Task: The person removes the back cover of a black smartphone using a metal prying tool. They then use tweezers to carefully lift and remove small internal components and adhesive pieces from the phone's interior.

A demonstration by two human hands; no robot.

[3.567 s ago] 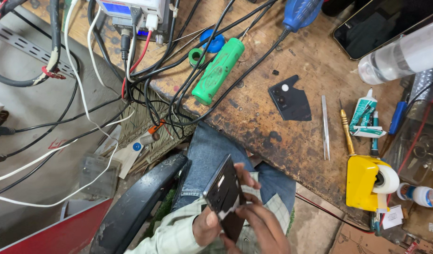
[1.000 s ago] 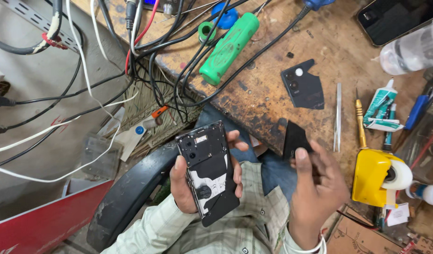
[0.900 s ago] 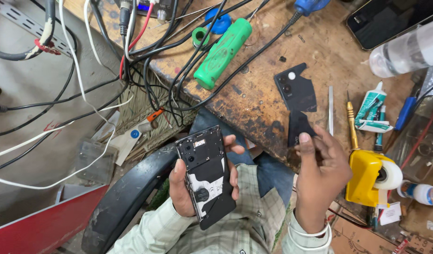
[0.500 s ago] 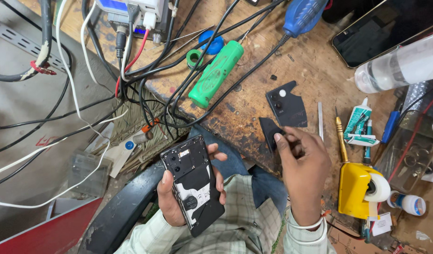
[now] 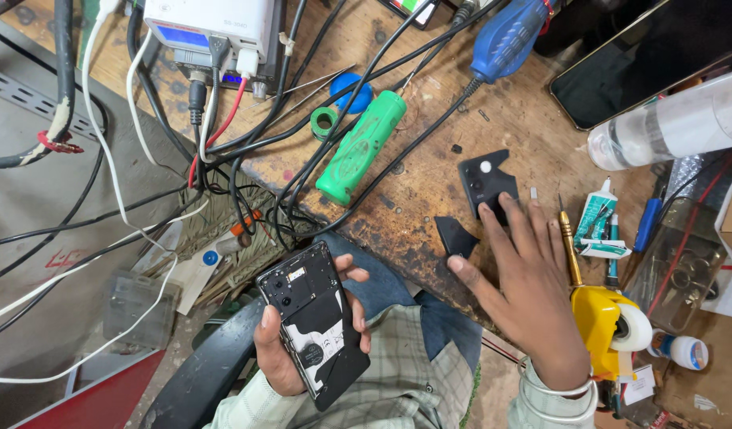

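- Worn wooden bench [image 5: 429, 191], cables everywhere.
- Left hand [image 5: 290, 353] grips opened phone [image 5: 312, 322] over lap, long axis running away from the body.
- Right hand [image 5: 525, 278] open, fingers spread, holding nothing.
- Small black piece [image 5: 455, 236] just left of its thumb; black camera cover [image 5: 486, 181] under fingertips.

Worn, scuffed wooden bench [image 5: 429, 206]; glossy green plastic tool [image 5: 359, 148]; matt black plastic cover [image 5: 486, 184].

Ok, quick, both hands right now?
Left hand: closed around the opened phone.
Right hand: open, fingers spread over the black covers, gripping nothing.
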